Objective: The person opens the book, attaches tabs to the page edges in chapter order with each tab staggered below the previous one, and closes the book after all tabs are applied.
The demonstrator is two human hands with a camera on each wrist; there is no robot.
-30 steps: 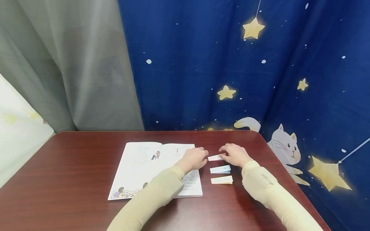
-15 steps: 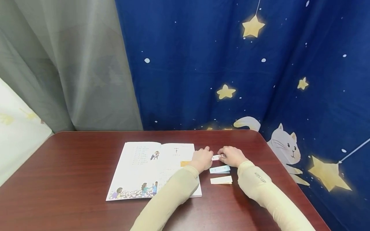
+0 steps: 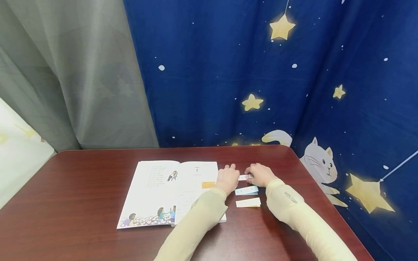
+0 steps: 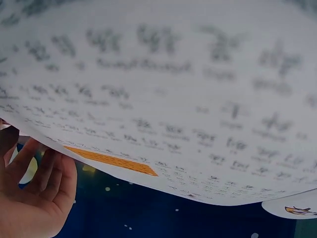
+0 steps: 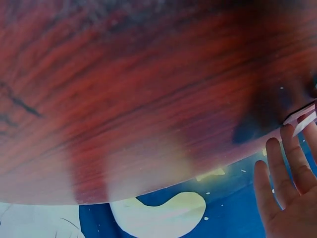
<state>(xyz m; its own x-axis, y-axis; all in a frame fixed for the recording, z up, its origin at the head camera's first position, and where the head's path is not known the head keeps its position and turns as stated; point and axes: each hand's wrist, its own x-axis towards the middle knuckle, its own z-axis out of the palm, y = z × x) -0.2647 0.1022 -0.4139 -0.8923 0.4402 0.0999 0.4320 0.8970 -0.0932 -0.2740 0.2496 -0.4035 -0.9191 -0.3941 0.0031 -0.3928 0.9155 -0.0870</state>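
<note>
Both hands meet at a small pink-and-white folded bookmark (image 3: 244,177) on the table, right of the open book (image 3: 153,203). My right hand (image 3: 260,174) pinches its right end with thumb and fingertips. At its left end my left hand (image 3: 227,178) holds on with curled fingers, its wrist over the book's right page. That end is hidden under the left hand. In the right wrist view, the bookmark's edge (image 5: 303,119) shows by the fingertips. Nearer in lie a pale blue folded bookmark (image 3: 246,190) and a cream one (image 3: 248,202), both slightly sprung apart.
The dark red-brown table (image 3: 81,195) ends at a rounded far right corner. Beyond it hang a grey curtain (image 3: 107,90) and a blue curtain (image 3: 202,79) with stars and a cat. An orange block (image 3: 208,185) is printed on the book's right page.
My left hand has moved right, from over the book's edge to the pink bookmark, uncovering the orange print. The right hand stays at the bookmark's right end, its fingers closer in.
</note>
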